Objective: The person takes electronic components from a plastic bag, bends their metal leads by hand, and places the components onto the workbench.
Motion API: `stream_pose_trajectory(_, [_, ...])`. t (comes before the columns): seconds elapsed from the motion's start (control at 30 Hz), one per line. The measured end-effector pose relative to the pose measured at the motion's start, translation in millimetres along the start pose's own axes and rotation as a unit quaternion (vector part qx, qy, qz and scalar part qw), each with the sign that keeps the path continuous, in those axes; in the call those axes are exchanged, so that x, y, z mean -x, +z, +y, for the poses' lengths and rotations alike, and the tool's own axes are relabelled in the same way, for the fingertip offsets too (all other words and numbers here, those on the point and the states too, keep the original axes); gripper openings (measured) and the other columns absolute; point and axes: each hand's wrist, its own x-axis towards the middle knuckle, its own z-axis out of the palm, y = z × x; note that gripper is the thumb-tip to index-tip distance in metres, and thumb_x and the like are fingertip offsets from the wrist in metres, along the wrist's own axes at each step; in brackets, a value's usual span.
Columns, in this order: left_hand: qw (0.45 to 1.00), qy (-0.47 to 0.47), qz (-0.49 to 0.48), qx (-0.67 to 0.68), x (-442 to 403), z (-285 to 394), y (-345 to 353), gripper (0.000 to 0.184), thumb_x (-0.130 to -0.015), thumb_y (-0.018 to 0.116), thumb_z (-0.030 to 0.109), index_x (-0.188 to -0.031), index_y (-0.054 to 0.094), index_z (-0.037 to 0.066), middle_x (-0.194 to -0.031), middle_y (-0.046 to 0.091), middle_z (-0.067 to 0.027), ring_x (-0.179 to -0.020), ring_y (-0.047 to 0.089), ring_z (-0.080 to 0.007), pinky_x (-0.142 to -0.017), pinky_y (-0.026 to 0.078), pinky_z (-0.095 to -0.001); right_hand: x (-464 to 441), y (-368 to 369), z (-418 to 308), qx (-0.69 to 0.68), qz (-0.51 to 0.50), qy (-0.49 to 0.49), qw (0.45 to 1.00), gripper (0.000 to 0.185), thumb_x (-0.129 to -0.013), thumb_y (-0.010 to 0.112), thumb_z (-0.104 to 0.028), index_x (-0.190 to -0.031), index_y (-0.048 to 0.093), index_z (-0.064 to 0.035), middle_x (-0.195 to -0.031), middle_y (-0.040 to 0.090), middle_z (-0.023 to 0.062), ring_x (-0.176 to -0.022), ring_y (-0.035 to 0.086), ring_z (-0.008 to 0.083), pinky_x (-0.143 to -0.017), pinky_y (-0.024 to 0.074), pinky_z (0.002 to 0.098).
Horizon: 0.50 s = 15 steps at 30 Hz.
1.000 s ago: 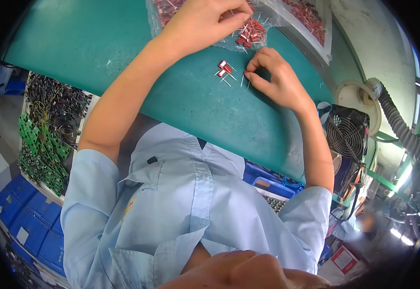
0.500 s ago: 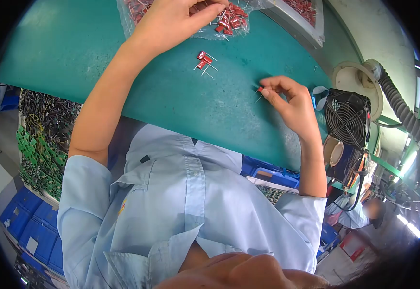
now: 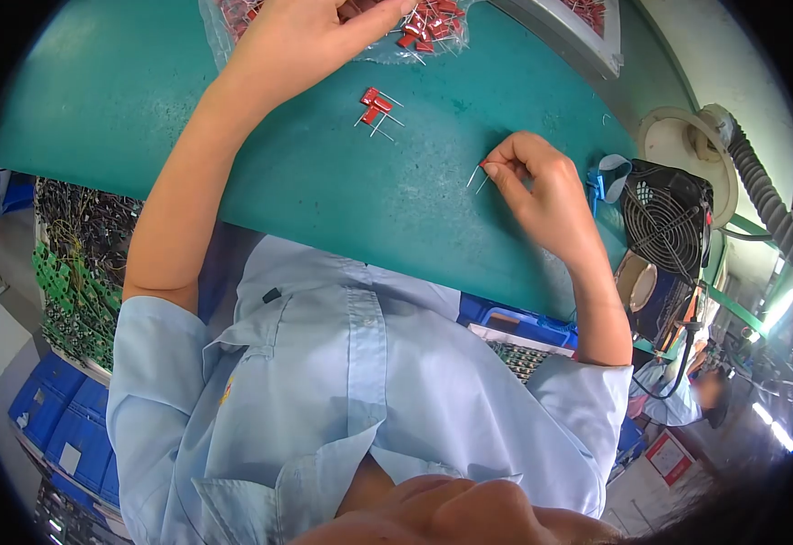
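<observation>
My right hand (image 3: 535, 186) pinches a red film capacitor (image 3: 484, 164) between thumb and fingertips, just above the green mat. Its two thin leads point down to the left. At the top edge, my left hand (image 3: 310, 41) reaches over a clear plastic bag (image 3: 218, 41) filled with red capacitors (image 3: 428, 27). That thumb is stretched out, but the fingertips are cut off by the frame, so I cannot tell their grip. Between my hands, a few loose red capacitors (image 3: 376, 106) lie together on the mat, leads toward the lower right.
The green work surface (image 3: 324, 200) spans the view. A pale tray (image 3: 587, 41) of red parts stands at upper right. Right of my hand are a black fan (image 3: 662, 218) and a ribbed hose (image 3: 764, 173). Circuit boards (image 3: 79, 300) fill the left side; another person (image 3: 678, 400) is at far right.
My right hand has turned the capacitor, whose leads now show clearly to the lower left. My left hand has stayed at the bag. The whole view has shifted slightly.
</observation>
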Motion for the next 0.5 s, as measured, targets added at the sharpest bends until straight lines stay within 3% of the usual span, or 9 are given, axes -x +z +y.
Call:
stream_pose_trajectory(0.17, [1.0,0.003,-0.003,0.001,-1,-1,2,0.01,-0.091,0.069,0.006,-0.099,0.071,0.0,-0.086,0.068,-0.008,-0.07,0.064,-0.0148,-0.062,0.049,-0.0275,2,5,3,0.027,0.015,-0.042,0.999,0.009,-0.088,0.065,-0.001,-0.086,0.057,0.002,-0.084,0.062,0.0182,-0.085,0.059,0.0386,-0.074,0.048,0.0459])
stream_pose_trajectory(0.5, [1.0,-0.007,-0.006,-0.007,1,-2,6,0.011,-0.092,0.068,0.006,-0.1,0.071,0.0,-0.09,0.068,-0.0078,-0.074,0.065,-0.0142,-0.065,0.051,-0.0273,13,26,2,0.202,0.109,-0.167,0.959,0.015,-0.079,0.067,0.003,-0.084,0.053,-0.0004,-0.083,0.055,0.0172,-0.079,0.054,0.0354,-0.074,0.0463,0.0453])
